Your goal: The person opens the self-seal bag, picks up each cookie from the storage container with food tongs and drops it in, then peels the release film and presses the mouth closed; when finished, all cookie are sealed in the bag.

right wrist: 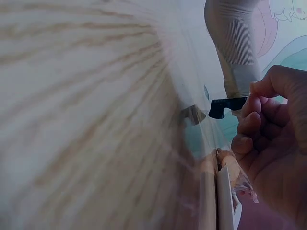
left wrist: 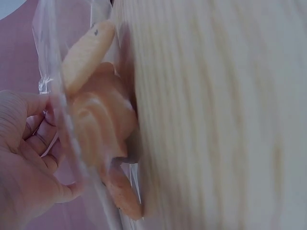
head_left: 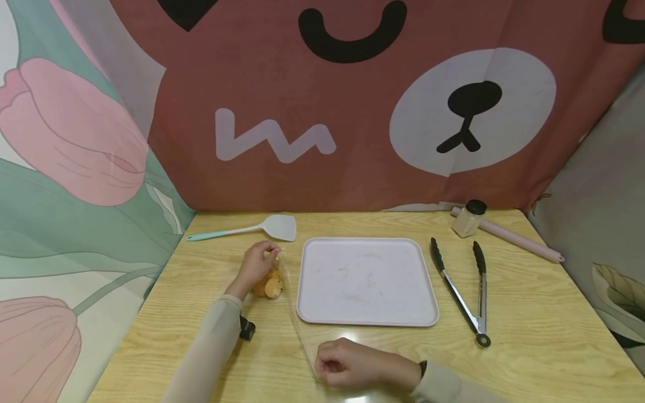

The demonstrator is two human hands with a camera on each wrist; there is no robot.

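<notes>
Pinched between the fingers of my left hand (head_left: 257, 265) is the far end of a sheet of clear plastic film (head_left: 298, 330). It stretches as a thin line across the wood to my right hand (head_left: 355, 362), whose curled fingers hold its near end by the table's front. Just under the left hand lie small bread-like pieces (head_left: 274, 287). Through the film, the left wrist view shows a brown swirled bun (left wrist: 103, 117), a pale oval piece (left wrist: 89, 57) with dark specks and a browner piece (left wrist: 123, 191) below. The left hand partly hides them in the head view.
Right of the film lies a pale rectangular tray (head_left: 368, 280). A white spatula (head_left: 279, 227) with a mint handle is behind the left hand. Farther right are spread tongs (head_left: 461, 299), a black-lidded jar (head_left: 469, 219) and a pink rod (head_left: 521, 240). A patterned cloth (head_left: 353, 168) hangs behind.
</notes>
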